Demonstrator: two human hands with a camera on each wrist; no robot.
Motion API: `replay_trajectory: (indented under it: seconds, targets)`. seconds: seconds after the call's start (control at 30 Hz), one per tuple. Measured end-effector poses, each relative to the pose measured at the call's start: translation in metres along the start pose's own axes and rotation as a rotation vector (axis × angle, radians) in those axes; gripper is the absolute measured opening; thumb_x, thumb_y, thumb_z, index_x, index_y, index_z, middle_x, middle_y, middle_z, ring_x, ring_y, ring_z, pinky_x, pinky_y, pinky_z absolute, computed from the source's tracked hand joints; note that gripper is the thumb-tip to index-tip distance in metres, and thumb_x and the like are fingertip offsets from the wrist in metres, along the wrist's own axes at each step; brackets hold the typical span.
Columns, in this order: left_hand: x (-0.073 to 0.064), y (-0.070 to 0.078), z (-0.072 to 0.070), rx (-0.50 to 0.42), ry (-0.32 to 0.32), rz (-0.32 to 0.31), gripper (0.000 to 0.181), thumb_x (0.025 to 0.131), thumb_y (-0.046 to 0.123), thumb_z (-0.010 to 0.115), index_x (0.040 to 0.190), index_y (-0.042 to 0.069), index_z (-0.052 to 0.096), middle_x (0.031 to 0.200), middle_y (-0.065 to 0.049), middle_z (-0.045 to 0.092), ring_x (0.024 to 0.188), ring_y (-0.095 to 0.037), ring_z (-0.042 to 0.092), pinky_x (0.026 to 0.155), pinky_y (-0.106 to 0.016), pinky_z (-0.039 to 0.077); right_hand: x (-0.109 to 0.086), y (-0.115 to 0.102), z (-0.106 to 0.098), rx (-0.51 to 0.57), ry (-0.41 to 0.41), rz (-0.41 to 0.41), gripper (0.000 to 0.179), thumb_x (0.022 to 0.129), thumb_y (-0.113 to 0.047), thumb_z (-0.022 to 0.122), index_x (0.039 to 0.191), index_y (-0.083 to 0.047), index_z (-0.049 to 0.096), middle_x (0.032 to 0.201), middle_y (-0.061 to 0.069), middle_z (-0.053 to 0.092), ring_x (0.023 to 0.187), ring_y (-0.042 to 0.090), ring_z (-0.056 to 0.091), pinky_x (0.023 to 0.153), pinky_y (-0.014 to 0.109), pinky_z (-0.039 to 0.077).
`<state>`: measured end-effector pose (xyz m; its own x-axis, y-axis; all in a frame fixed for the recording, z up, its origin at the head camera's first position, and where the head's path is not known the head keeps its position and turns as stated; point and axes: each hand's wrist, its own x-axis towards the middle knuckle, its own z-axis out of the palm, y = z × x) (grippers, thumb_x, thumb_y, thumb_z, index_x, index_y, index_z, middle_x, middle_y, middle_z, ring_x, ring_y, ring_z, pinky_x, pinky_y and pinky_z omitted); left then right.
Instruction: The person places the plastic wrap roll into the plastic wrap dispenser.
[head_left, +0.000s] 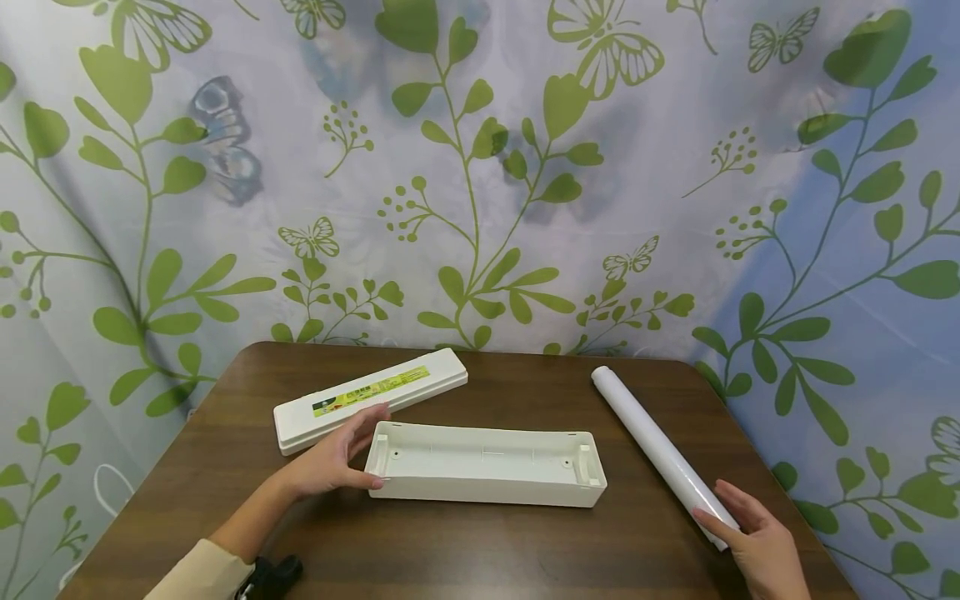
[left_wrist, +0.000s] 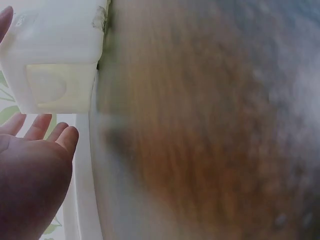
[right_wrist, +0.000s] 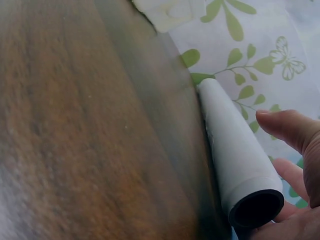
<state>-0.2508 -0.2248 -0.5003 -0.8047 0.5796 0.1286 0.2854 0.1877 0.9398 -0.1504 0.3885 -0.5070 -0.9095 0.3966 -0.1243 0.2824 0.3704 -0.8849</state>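
A white open-topped plastic box [head_left: 487, 490], long and narrow, stands mid-table. My left hand [head_left: 330, 462] is at its left end, thumb by the front corner and fingers extended toward the back corner. In the left wrist view those fingers [left_wrist: 37, 127] look straight beside the box's end wall [left_wrist: 60, 90]. My right hand [head_left: 761, 542] is spread around the near end of a white roll [head_left: 660, 450] lying slantwise. In the right wrist view the thumb [right_wrist: 285, 122] stands apart from the roll, whose hollow end shows a dark inside.
Behind the box, to the left, lies a long white lid-like piece [head_left: 300, 421] with a yellow-green label [head_left: 375, 390]. All of this is on a brown wooden table [head_left: 525, 550]. A curtain [head_left: 480, 167] printed with leaves and butterflies hangs behind the table.
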Motion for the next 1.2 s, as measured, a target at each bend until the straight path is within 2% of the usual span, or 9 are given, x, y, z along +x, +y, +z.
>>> replay_trajectory:
  seconds: [0.13, 0.3, 0.43, 0.5, 0.73, 0.83, 0.93, 1.03, 1.2]
  targets:
    - [0.0, 0.0, -0.002, -0.005, -0.031, -0.012, 0.111, 0.079, 0.012, 0.089, 0.162, 0.005, 0.015, 0.166, -0.027, 0.017, 0.155, -0.045, 0.019, 0.112, -0.009, 0.03, 0.0, 0.002, 0.0, 0.019, -0.009, -0.027, 0.089, 0.085, -0.028, 0.086, 0.154, 0.001, 0.04, 0.101, -0.044, 0.053, 0.091, -0.029, 0.049, 0.073, 0.007, 0.049]
    - [0.001, 0.0, -0.003, -0.015, -0.061, -0.021, 0.11, 0.079, 0.01, 0.088, 0.161, 0.003, 0.015, 0.166, -0.028, 0.014, 0.154, -0.048, 0.018, 0.109, -0.006, 0.031, 0.0, 0.002, 0.0, 0.019, -0.006, 0.021, 0.091, 0.082, -0.029, 0.088, 0.154, 0.001, 0.041, 0.097, -0.044, 0.053, 0.089, -0.026, 0.05, 0.074, 0.008, 0.05]
    - [0.002, 0.0, -0.003, -0.055, -0.091, -0.044, 0.106, 0.08, 0.008, 0.087, 0.16, 0.005, 0.017, 0.166, -0.027, 0.012, 0.152, -0.05, 0.021, 0.107, -0.011, 0.039, 0.0, 0.001, -0.002, -0.008, 0.001, 0.072, 0.092, 0.08, -0.033, 0.09, 0.153, -0.002, 0.044, 0.095, -0.042, 0.052, 0.087, -0.021, 0.05, 0.074, 0.012, 0.051]
    - [0.003, 0.0, -0.004, -0.072, -0.105, -0.058, 0.103, 0.081, 0.007, 0.086, 0.159, 0.007, 0.018, 0.165, -0.026, 0.016, 0.151, -0.051, 0.025, 0.105, -0.015, 0.044, 0.001, 0.001, -0.003, -0.03, 0.004, 0.086, 0.092, 0.079, -0.035, 0.09, 0.153, -0.003, 0.046, 0.098, -0.039, 0.054, 0.086, -0.019, 0.051, 0.073, 0.014, 0.051]
    - [0.002, 0.001, -0.005, -0.112, -0.131, -0.059, 0.098, 0.083, 0.004, 0.083, 0.157, 0.007, 0.019, 0.157, -0.028, 0.03, 0.147, -0.051, 0.031, 0.101, -0.02, 0.049, -0.002, -0.001, -0.005, -0.122, 0.021, 0.086, 0.093, 0.076, -0.038, 0.091, 0.151, -0.003, 0.048, 0.116, -0.018, 0.066, 0.083, -0.018, 0.051, 0.072, 0.015, 0.051]
    - [0.002, 0.002, -0.005, -0.117, -0.132, -0.058, 0.098, 0.083, 0.004, 0.083, 0.157, 0.007, 0.019, 0.156, -0.028, 0.031, 0.147, -0.052, 0.03, 0.102, -0.019, 0.049, -0.002, -0.002, -0.006, -0.162, 0.023, 0.075, 0.093, 0.076, -0.039, 0.091, 0.15, -0.002, 0.049, 0.128, 0.001, 0.069, 0.082, -0.019, 0.05, 0.071, 0.015, 0.051]
    - [0.002, 0.002, -0.005, -0.124, -0.133, -0.061, 0.098, 0.083, 0.004, 0.084, 0.156, 0.005, 0.02, 0.156, -0.028, 0.031, 0.148, -0.051, 0.03, 0.101, -0.02, 0.049, -0.002, -0.002, -0.007, -0.227, 0.023, 0.066, 0.094, 0.076, -0.044, 0.09, 0.149, -0.001, 0.05, 0.14, 0.021, 0.062, 0.08, -0.017, 0.049, 0.069, 0.015, 0.051]
    - [0.003, 0.001, -0.004, -0.127, -0.131, -0.059, 0.097, 0.082, 0.004, 0.084, 0.156, 0.005, 0.021, 0.156, -0.028, 0.031, 0.148, -0.051, 0.03, 0.101, -0.02, 0.049, -0.002, -0.002, -0.01, -0.29, 0.01, 0.06, 0.096, 0.077, -0.05, 0.088, 0.149, 0.001, 0.049, 0.145, 0.027, 0.055, 0.083, -0.012, 0.05, 0.068, 0.017, 0.05]
    - [0.003, -0.001, -0.004, -0.108, -0.12, -0.036, 0.095, 0.082, 0.004, 0.084, 0.154, 0.002, 0.023, 0.153, -0.029, 0.034, 0.145, -0.05, 0.033, 0.102, -0.02, 0.049, -0.001, -0.002, -0.012, -0.371, -0.012, 0.023, 0.096, 0.079, -0.054, 0.085, 0.148, 0.002, 0.05, 0.144, 0.03, 0.054, 0.089, -0.002, 0.054, 0.068, 0.02, 0.05]
